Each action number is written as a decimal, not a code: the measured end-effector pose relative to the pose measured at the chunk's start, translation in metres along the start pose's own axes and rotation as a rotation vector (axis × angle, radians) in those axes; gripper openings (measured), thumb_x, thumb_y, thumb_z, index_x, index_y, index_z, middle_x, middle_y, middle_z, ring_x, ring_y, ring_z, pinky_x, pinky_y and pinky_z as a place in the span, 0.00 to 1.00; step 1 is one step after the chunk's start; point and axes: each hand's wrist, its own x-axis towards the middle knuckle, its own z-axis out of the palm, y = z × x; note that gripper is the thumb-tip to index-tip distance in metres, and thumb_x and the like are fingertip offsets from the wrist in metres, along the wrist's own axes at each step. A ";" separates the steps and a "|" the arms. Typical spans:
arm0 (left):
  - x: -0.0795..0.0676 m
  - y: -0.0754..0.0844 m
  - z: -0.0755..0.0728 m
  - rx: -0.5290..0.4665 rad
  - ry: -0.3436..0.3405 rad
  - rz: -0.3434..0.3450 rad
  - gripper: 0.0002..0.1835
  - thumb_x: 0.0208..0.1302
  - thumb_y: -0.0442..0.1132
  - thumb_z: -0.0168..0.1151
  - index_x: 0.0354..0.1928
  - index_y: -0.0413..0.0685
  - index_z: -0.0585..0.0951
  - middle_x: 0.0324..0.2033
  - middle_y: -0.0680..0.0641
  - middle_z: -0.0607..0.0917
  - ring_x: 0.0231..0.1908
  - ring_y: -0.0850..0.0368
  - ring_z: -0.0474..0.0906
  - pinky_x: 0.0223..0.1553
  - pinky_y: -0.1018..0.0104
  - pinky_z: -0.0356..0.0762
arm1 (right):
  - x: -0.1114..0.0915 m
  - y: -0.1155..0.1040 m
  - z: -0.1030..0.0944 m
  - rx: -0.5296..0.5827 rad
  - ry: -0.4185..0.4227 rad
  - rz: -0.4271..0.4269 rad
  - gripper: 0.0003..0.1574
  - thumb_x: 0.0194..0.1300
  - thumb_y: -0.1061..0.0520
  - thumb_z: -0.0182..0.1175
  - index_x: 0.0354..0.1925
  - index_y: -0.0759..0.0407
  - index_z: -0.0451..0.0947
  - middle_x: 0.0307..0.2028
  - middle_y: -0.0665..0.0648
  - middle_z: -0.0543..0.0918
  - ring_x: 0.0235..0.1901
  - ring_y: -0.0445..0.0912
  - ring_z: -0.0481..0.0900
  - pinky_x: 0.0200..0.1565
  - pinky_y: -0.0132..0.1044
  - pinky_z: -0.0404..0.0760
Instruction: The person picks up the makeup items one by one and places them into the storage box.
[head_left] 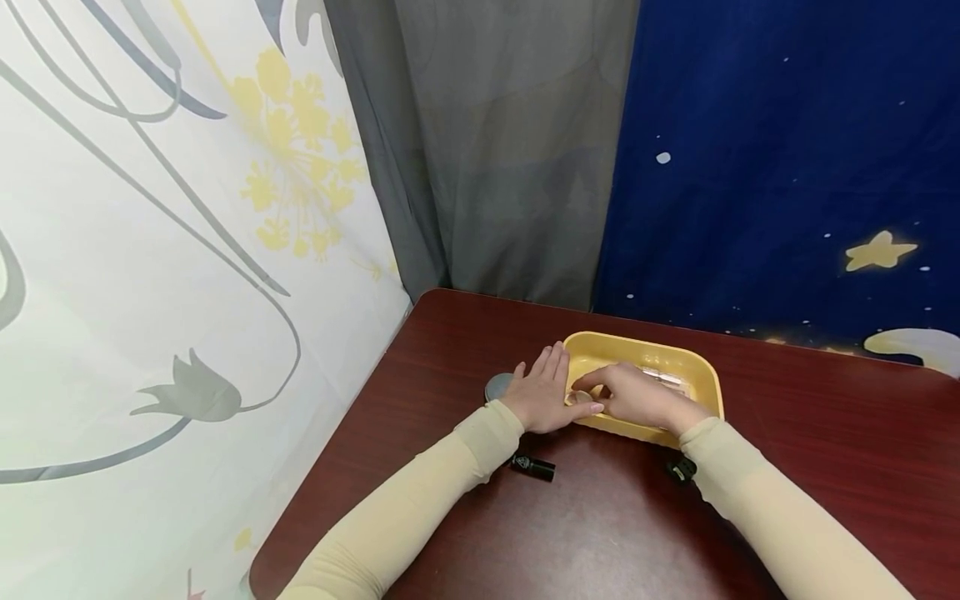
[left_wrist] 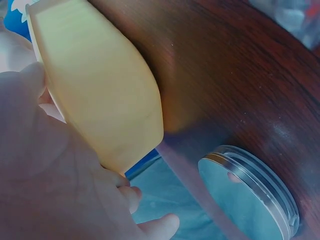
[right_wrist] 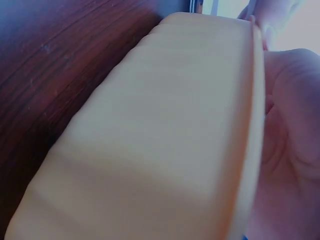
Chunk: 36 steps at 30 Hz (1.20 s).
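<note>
A yellow tray (head_left: 637,342) with a raised rim lies on the dark red table. Across its left rim rests my left hand (head_left: 542,394), its fingers straight and its thumb reaching over the near corner. My right hand (head_left: 633,396) reaches into the tray from the right, fingers bent down around a small clear round thing (head_left: 579,398) in the left corner; the fingertips are partly hidden. Clear, shiny flat pieces (head_left: 666,379) lie behind the right hand in the tray. Beside the left hand, a round case (left_wrist: 250,195) with a mirror-like face and gold-toned rim sits on the table.
Nearer me on the table (head_left: 600,533) is a short black tube (head_left: 533,467), partly behind the left sleeve. A small black object (head_left: 681,469) shows by the right wrist. Grey and blue curtains (head_left: 750,167) hang behind the table, a patterned white one (head_left: 187,292) at the left.
</note>
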 end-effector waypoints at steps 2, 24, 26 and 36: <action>0.000 0.000 0.000 0.003 0.001 0.001 0.62 0.58 0.86 0.26 0.81 0.47 0.38 0.80 0.49 0.35 0.78 0.55 0.32 0.72 0.42 0.45 | -0.003 -0.002 -0.001 -0.035 0.032 -0.003 0.19 0.65 0.65 0.65 0.55 0.59 0.85 0.50 0.55 0.87 0.48 0.49 0.84 0.51 0.49 0.81; -0.001 0.001 0.000 -0.011 0.015 -0.016 0.63 0.57 0.86 0.28 0.81 0.48 0.40 0.80 0.49 0.37 0.78 0.55 0.33 0.73 0.44 0.45 | -0.058 -0.033 -0.023 -0.165 0.485 0.142 0.16 0.67 0.58 0.64 0.53 0.57 0.85 0.51 0.58 0.85 0.52 0.56 0.82 0.52 0.57 0.77; -0.001 0.001 0.000 -0.014 0.020 -0.010 0.63 0.57 0.86 0.29 0.81 0.47 0.40 0.80 0.49 0.38 0.78 0.55 0.33 0.73 0.43 0.45 | -0.064 -0.032 -0.023 -0.173 0.547 0.142 0.16 0.67 0.59 0.64 0.52 0.56 0.85 0.51 0.58 0.85 0.53 0.57 0.81 0.53 0.58 0.76; -0.001 0.000 0.001 -0.016 0.026 0.010 0.60 0.61 0.83 0.33 0.81 0.47 0.39 0.80 0.49 0.36 0.78 0.55 0.33 0.73 0.42 0.44 | -0.091 -0.013 -0.017 -0.203 0.694 0.267 0.25 0.66 0.54 0.64 0.59 0.60 0.80 0.57 0.65 0.79 0.61 0.64 0.69 0.56 0.64 0.68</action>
